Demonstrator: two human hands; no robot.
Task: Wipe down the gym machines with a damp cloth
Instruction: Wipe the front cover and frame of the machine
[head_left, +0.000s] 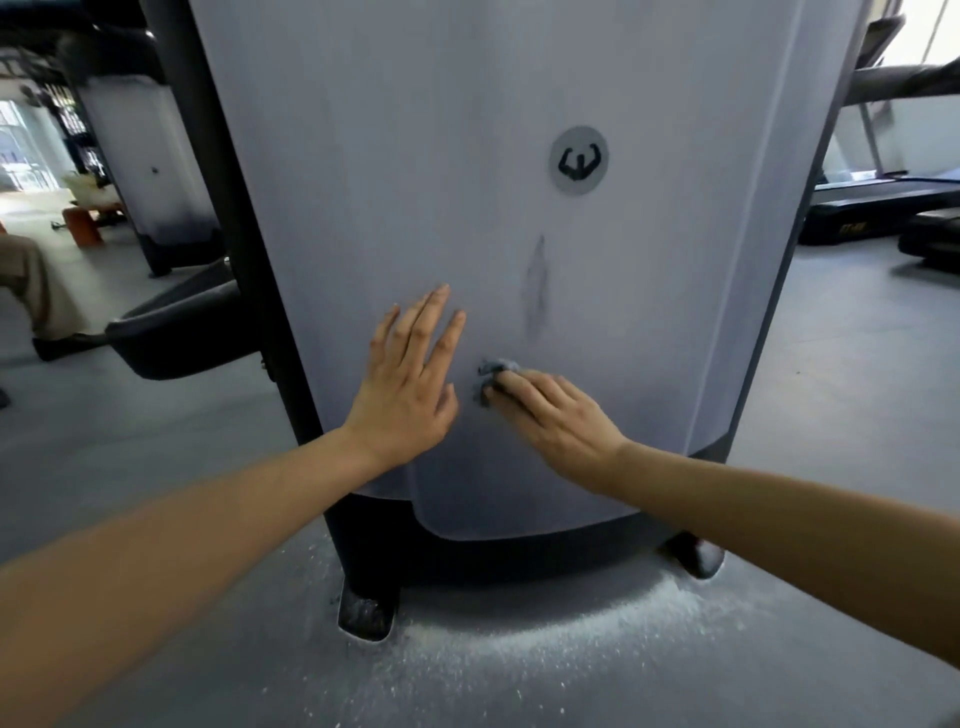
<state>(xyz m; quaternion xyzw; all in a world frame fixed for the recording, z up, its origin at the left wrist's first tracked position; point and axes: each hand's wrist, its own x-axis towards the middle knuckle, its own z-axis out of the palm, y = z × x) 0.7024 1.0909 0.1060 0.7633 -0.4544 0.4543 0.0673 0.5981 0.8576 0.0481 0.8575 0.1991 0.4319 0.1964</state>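
A gym machine's tall pale grey shroud (467, 156) fills the middle of the view, with a round logo badge (578, 160) and a dark smear (536, 291) below the badge. My left hand (405, 384) lies flat on the shroud, fingers straight and spread. Just to its right, my right hand (550, 415) presses a small grey cloth (491, 371) against the shroud with straight fingers; only the cloth's crumpled edge shows past the fingertips. The cloth sits a little below the smear.
The machine's black base (519, 556) and feet (363, 613) stand on a grey floor dusted with white powder (519, 639). A black post (218, 182) and padded seat (182, 332) are at left. Treadmills (883, 208) stand at right.
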